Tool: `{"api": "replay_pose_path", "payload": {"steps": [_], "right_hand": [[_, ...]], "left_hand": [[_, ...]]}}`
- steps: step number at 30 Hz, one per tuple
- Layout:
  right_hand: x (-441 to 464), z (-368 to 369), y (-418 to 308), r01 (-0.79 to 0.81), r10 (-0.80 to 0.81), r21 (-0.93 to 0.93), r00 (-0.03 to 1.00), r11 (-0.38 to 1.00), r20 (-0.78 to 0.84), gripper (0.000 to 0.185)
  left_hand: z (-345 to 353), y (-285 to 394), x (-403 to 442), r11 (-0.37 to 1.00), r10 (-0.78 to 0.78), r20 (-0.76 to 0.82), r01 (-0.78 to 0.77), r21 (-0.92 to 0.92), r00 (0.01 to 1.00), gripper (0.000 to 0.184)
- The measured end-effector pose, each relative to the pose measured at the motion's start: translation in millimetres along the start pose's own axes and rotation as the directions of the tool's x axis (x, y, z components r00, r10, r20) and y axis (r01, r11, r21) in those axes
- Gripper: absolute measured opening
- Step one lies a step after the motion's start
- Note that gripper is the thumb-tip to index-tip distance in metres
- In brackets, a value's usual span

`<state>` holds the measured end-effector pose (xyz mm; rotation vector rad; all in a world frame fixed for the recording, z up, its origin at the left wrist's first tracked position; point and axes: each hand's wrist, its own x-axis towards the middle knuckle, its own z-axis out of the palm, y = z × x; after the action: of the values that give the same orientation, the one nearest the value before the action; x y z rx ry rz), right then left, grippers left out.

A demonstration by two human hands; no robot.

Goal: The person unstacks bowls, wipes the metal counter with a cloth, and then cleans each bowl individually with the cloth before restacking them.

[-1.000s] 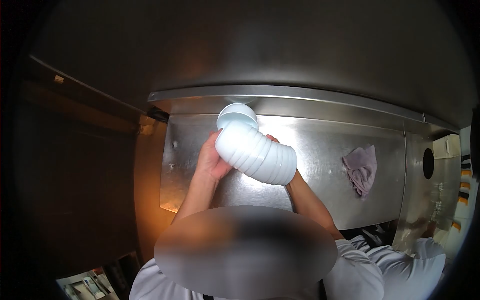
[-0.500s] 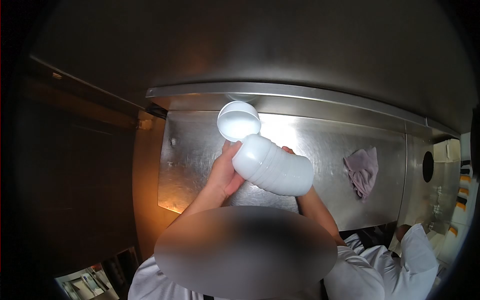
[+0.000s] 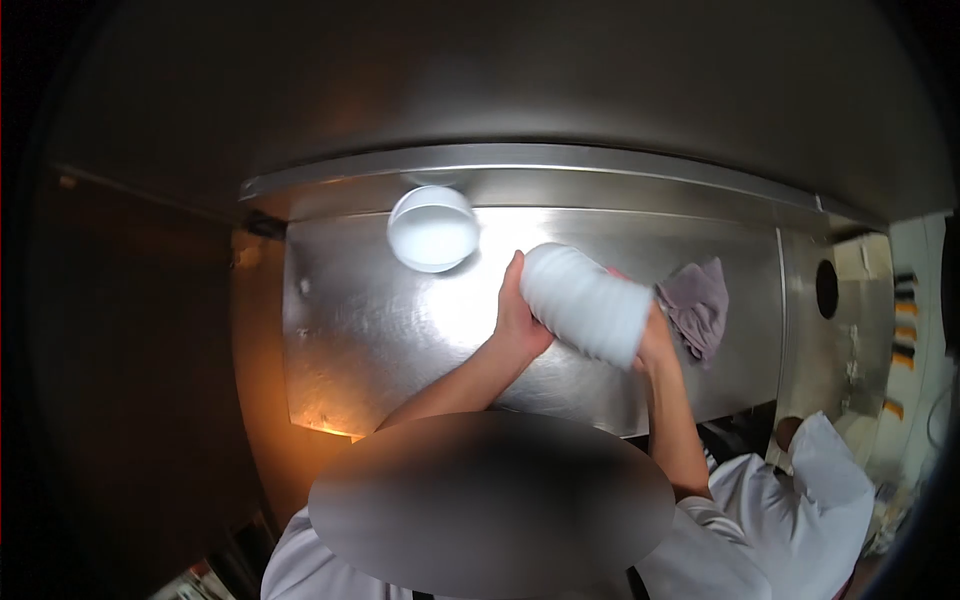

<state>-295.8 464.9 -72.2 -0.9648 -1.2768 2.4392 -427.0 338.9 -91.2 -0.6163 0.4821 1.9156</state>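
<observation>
A nested stack of white bowls [image 3: 582, 305], slightly blurred, is held tilted on its side above the steel counter. My left hand [image 3: 520, 318] cups the left end of the stack, thumb pointing up along it. Around the right end wraps my right hand [image 3: 652, 342], its fingers partly hidden by the bowls. More white bowls [image 3: 432, 232], stacked, stand at the back left of the counter, apart from both hands. Just right of my right hand lies a crumpled mauve cloth [image 3: 700, 310].
The steel counter [image 3: 400, 330] has a raised ledge [image 3: 560, 158] along its back. To the right is a section with a round dark hole [image 3: 827, 289]. A person in a white sleeve [image 3: 825, 470] stands close at the lower right.
The held stack has moved right, away from the standing bowls and closer to the cloth. Both hands moved with it, and more of my right hand shows. The view has shifted slightly.
</observation>
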Motion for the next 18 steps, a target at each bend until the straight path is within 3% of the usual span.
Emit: {"api": "replay_pose_path", "payload": {"steps": [1, 2, 3, 4, 7, 8, 10, 12, 15, 18], "right_hand": [[7.6, -6.1, 1.1, 0.096, -0.095, -0.093, 0.995, 0.991, 0.02, 0.038], [10.7, -3.9, -10.7, 0.072, -0.082, -0.242, 0.996, 0.968, -0.033, 0.037], [12.8, 1.5, -22.6, 0.024, -0.071, -0.379, 0.991, 0.925, -0.111, 0.036], [17.3, 10.4, -36.5, 0.023, -0.079, -0.405, 0.989, 0.914, -0.122, 0.034], [42.3, 21.5, -54.2, 0.141, -0.245, -0.697, 0.968, 0.703, -0.052, 0.034], [58.8, 20.3, -46.3, 0.212, -0.312, -0.706, 0.95, 0.676, -0.013, 0.032], [70.8, 34.0, -47.4, 0.199, -0.389, -0.797, 0.92, 0.57, -0.048, 0.031], [64.7, 54.6, -54.6, 0.212, -0.409, -0.747, 0.908, 0.63, -0.088, 0.033], [71.1, 59.9, -51.1, 0.213, -0.429, -0.729, 0.895, 0.65, -0.121, 0.035], [78.9, 54.9, -46.7, 0.273, -0.526, -0.736, 0.841, 0.619, -0.13, 0.038]], "left_hand": [[-5.1, -7.0, 14.2, 1.0, 0.008, 0.076, -0.009, 0.007, 0.997, 0.061], [13.9, -9.1, 9.1, 1.0, -0.003, 0.082, 0.002, 0.02, 0.997, 0.065], [-5.1, -5.7, 29.6, 0.995, -0.087, 0.216, 0.072, 0.075, 0.973, 0.072], [-2.9, -6.0, 38.1, 0.993, -0.089, 0.172, 0.074, 0.089, 0.981, 0.077], [15.9, -2.3, 42.5, 0.988, -0.145, 0.187, 0.132, 0.083, 0.971, 0.061], [18.4, -1.3, 47.2, 0.988, -0.147, 0.207, 0.134, 0.073, 0.967, 0.052], [17.1, 0.0, 52.4, 0.99, -0.142, 0.112, 0.139, 0.031, 0.984, 0.051], [33.0, -2.8, 35.7, 0.986, -0.165, -0.029, 0.165, 0.0, 0.986, 0.053], [20.8, 5.3, 34.7, 0.959, -0.238, -0.037, 0.229, -0.166, 0.971, 0.064], [13.1, 10.3, 21.1, 0.968, -0.235, -0.205, 0.21, -0.137, 0.95, 0.073]]}}
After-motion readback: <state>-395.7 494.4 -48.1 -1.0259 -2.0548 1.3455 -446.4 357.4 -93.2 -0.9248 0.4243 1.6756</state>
